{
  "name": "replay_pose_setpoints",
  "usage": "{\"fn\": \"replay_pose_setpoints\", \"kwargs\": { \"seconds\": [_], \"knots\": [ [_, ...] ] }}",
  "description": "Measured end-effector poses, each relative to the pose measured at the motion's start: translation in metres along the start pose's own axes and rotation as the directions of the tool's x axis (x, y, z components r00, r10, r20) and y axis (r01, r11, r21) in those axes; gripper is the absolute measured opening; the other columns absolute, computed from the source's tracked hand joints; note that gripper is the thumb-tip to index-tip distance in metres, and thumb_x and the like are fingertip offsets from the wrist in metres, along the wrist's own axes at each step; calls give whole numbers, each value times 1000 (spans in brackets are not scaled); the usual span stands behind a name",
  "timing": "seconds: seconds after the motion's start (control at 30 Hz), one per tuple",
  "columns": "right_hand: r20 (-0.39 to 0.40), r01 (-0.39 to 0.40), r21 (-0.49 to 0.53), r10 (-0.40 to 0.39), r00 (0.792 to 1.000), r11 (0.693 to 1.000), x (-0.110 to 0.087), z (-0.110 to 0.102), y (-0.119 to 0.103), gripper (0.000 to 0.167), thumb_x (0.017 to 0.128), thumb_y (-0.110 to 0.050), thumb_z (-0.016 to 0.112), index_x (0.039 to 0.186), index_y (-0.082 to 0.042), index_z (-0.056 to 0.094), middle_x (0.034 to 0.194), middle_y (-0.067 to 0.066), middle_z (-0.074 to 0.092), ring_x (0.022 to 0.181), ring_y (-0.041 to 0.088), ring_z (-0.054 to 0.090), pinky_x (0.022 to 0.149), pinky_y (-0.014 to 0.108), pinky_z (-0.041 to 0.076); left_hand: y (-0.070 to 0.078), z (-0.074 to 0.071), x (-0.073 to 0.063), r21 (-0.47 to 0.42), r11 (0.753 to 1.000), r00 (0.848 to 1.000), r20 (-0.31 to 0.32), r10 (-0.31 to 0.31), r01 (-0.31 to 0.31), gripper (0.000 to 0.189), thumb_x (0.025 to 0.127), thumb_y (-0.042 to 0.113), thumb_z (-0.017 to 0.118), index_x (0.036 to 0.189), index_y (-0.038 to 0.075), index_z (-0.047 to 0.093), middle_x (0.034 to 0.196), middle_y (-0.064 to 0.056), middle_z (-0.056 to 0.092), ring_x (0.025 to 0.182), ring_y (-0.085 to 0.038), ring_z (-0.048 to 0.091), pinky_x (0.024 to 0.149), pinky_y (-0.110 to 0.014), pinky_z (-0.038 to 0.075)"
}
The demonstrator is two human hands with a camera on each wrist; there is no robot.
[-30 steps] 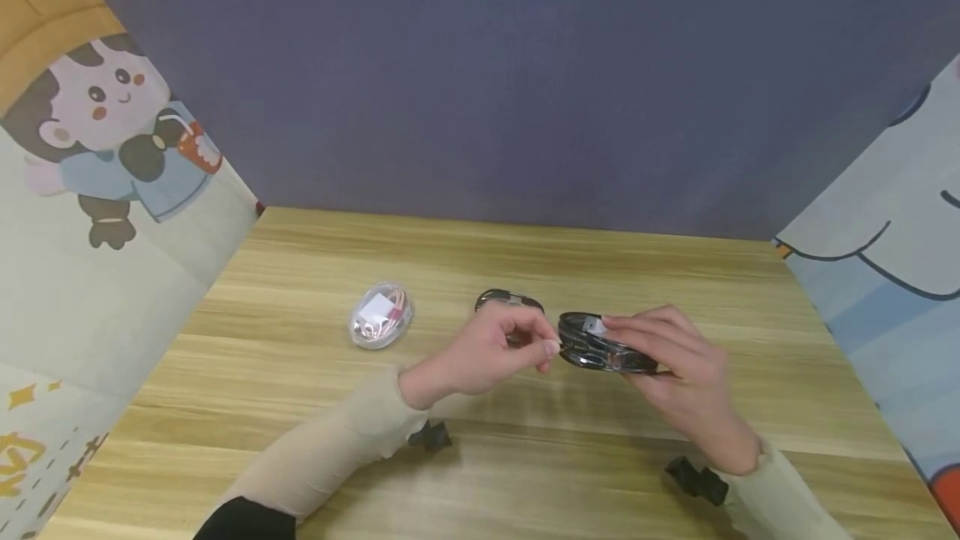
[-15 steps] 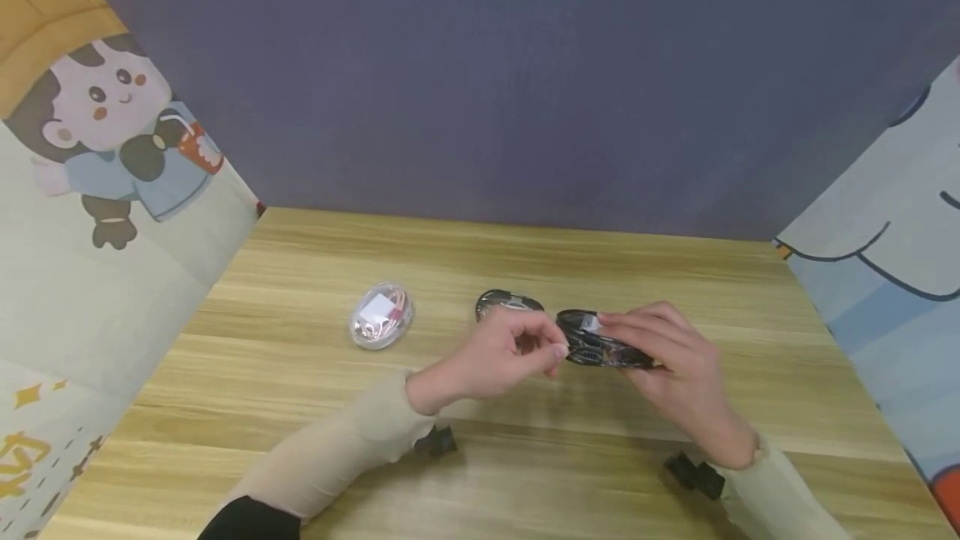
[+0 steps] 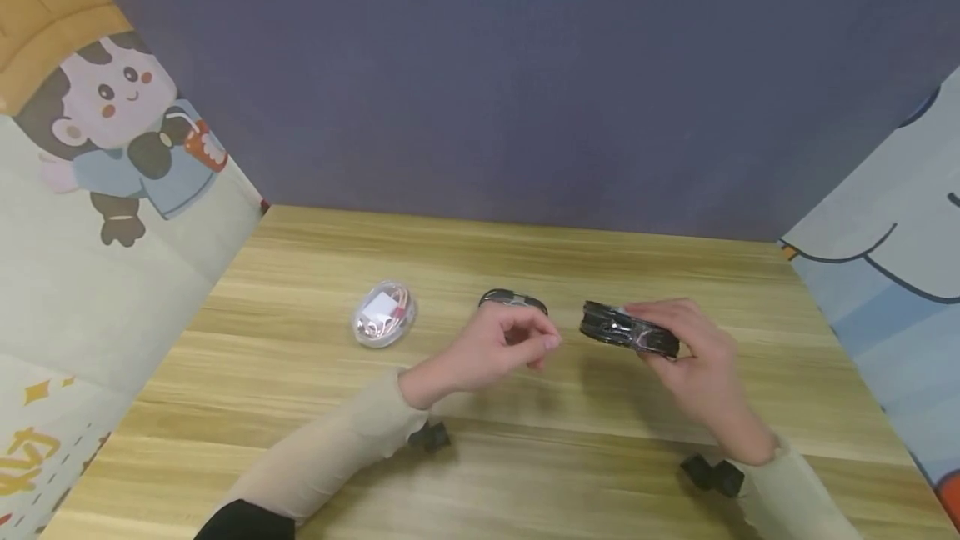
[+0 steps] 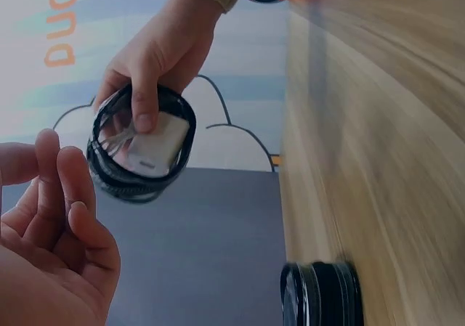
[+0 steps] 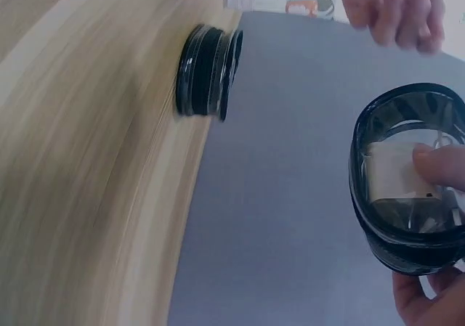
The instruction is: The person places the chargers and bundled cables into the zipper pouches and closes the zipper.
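My right hand grips a small oval zip pouch, clear with black trim, and holds it above the table. In the right wrist view, the thumb lies on its clear face, over a white charger block inside; a pale cable shows beside the block. My left hand hovers to the left of the pouch, apart from it, fingers loosely bent and nothing between them. Behind the left hand, partly hidden by it, a second black-trimmed pouch stands on the table.
Further left on the wooden table lies a clear pouch with pale trim, holding a white block and a pinkish cable. A dark panel rises along the table's back edge. Cartoon-printed walls flank both sides.
The left fingertips, earlier at the held pouch's left end, are now apart from it. My right hand has shifted right with the pouch and tilted it. The other pouches stay put.
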State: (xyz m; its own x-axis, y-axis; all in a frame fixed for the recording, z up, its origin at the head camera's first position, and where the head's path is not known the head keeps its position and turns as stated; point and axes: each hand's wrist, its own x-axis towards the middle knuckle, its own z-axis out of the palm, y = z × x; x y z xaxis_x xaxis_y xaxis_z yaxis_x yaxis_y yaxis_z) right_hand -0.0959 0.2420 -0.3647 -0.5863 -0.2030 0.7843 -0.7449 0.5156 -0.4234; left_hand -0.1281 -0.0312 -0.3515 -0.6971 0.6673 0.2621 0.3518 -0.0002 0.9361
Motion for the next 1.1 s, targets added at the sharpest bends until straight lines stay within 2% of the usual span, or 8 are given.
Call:
{"fn": "replay_pose_setpoints", "kwargs": {
  "seconds": [0.2, 0.33, 0.43, 0.53, 0.67, 0.8, 0.97, 1.1],
  "knots": [
    [1, -154, -74, 155, 988, 985, -8, -15, 13, 42, 64, 12, 80, 103, -3, 74, 101, 15, 73, 99, 0, 61, 85, 11, 46, -5, -10, -5, -2, 1000, 1000, 23, -7, 7, 9, 97, 8, 63, 98, 2, 70, 76, -8, 66, 67, -13, 64, 65, -36, 59],
    [33, -268, -118, 273, 961, 956, -15, -21, 20, 47, 65, 15, 83, 107, -4, 72, 105, 8, 72, 98, -5, 60, 82, 8, 46, -8, -16, -9, 51, 998, 999, 17, -35, 34, 9, 97, 11, 64, 98, 5, 71, 76, -6, 66, 68, -13, 64, 64, -36, 58],
    [47, -363, -75, 367, 929, 929, -21, -24, 29, 45, 69, 16, 81, 109, -1, 70, 108, -7, 69, 95, -5, 61, 76, 7, 48, -11, -21, -14, 90, 994, 998, -4, -60, 60, 9, 96, 12, 65, 98, 6, 72, 75, -5, 66, 67, -13, 64, 62, -32, 57],
    [59, -477, -10, 477, 877, 879, -28, -27, 38, 42, 73, 18, 77, 110, 4, 66, 105, -20, 64, 89, -5, 62, 69, 7, 50, -16, -25, -19, 105, 991, 996, -21, -81, 83, 8, 96, 11, 65, 97, 7, 72, 75, -9, 67, 67, -14, 63, 62, -30, 56],
    [119, -602, -63, 605, 787, 796, -35, -35, 51, 37, 80, 6, 78, 114, 4, 64, 99, -23, 61, 87, -7, 58, 68, 7, 49, -19, -33, -27, 118, 984, 991, -34, -129, 132, 9, 97, 13, 65, 99, 8, 72, 79, -13, 67, 71, -16, 64, 68, -32, 58],
    [224, -663, -156, 680, 698, 732, -42, -45, 64, 38, 86, -11, 79, 118, 1, 63, 104, -7, 63, 88, -6, 56, 69, 10, 48, -21, -42, -35, 154, 972, 984, -52, -170, 176, 10, 97, 18, 65, 100, 11, 72, 80, -10, 68, 74, -17, 65, 70, -32, 58],
    [325, -707, -191, 723, 609, 681, -52, -53, 81, 47, 90, -19, 75, 128, 2, 57, 116, 20, 64, 91, -6, 54, 72, 12, 46, -27, -48, -41, 165, 965, 978, -74, -196, 206, 12, 97, 21, 65, 100, 11, 72, 79, -9, 68, 74, -17, 66, 70, -34, 58],
    [382, -748, -217, 760, 527, 628, -58, -59, 95, 54, 93, -24, 72, 134, 3, 49, 127, 29, 58, 107, 13, 55, 76, 14, 43, -29, -50, -44, 159, 965, 976, -87, -198, 210, 13, 97, 20, 65, 102, 10, 72, 80, -13, 68, 73, -18, 66, 70, -38, 58]
  ]
}}
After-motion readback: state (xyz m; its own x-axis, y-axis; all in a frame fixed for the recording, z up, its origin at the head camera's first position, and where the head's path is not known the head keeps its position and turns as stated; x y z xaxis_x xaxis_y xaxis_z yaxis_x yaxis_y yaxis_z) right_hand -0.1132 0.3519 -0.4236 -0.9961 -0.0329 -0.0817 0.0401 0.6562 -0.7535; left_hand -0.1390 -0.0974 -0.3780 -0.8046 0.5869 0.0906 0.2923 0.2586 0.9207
